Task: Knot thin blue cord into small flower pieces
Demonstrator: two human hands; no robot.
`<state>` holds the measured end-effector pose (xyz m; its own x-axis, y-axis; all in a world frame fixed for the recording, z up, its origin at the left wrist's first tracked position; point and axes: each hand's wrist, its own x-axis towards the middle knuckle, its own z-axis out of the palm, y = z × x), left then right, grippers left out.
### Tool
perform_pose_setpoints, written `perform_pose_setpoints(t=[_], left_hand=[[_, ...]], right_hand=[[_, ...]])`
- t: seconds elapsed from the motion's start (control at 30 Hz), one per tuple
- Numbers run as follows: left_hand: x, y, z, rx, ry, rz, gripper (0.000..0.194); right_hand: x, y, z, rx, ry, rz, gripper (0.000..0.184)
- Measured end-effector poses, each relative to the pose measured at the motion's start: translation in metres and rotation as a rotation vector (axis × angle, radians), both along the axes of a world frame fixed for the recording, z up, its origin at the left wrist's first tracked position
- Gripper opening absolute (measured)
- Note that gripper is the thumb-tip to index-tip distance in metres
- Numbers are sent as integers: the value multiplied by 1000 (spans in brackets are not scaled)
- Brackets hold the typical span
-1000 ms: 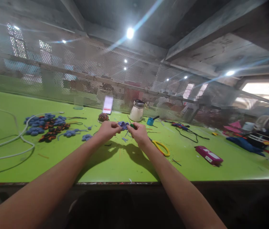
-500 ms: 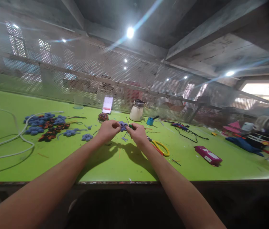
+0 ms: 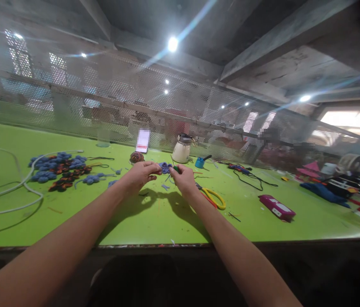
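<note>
My left hand [image 3: 143,175] pinches the left edge of a small purple-blue crocheted flower [image 3: 165,167] between thumb and fingertips, above the table. On the flower's other side, my right hand [image 3: 184,179] is closed round the green handle of a thin crochet hook [image 3: 175,168], whose metal shaft points up. Whether the hook's tip is in a stitch cannot be made out. A short piece of purple yarn [image 3: 165,187] shows below the flower. Scissors [image 3: 214,198] with yellow and red handles lie beside my right wrist. Another blue flower [image 3: 112,183] lies partly behind my left wrist.
Several blue flowers [image 3: 44,175] and black-orange flowers [image 3: 61,183] lie left, near a white cable [image 3: 28,187]. Behind my hands are a yarn ball [image 3: 136,157], a phone [image 3: 142,140], a cream jug [image 3: 181,151] and a blue pot [image 3: 200,162]. A magenta box [image 3: 277,208] lies right.
My left hand's fingers have straightened and shifted slightly on the flower, covering more of the loose flower behind. My right hand keeps the hook at the flower. The view has shifted slightly.
</note>
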<state>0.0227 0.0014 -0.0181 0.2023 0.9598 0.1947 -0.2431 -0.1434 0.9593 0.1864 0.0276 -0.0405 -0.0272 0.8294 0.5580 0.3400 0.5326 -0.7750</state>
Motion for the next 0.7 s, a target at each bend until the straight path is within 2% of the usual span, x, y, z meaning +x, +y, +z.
perform_pose_setpoints(t=[0.17,0.4,0.47,0.6,0.7], left_hand=[[-6,5,-1,-95,-143,-4,16],[-2,1,-1,-110,-103,-76,35],[1,-2,0,-106,-113,-63,41],[2,-3,2,-83,-144,-23,36],[1,-2,3,-80,-121,-2,32]], right_hand=[[-1,-2,1,-42,42,25,28],[-8,-12,6,-126,172,116,33],[-10,-15,6,-155,189,140,33],[-12,-17,6,-198,177,169,32],[-10,-17,8,-117,129,98,29]])
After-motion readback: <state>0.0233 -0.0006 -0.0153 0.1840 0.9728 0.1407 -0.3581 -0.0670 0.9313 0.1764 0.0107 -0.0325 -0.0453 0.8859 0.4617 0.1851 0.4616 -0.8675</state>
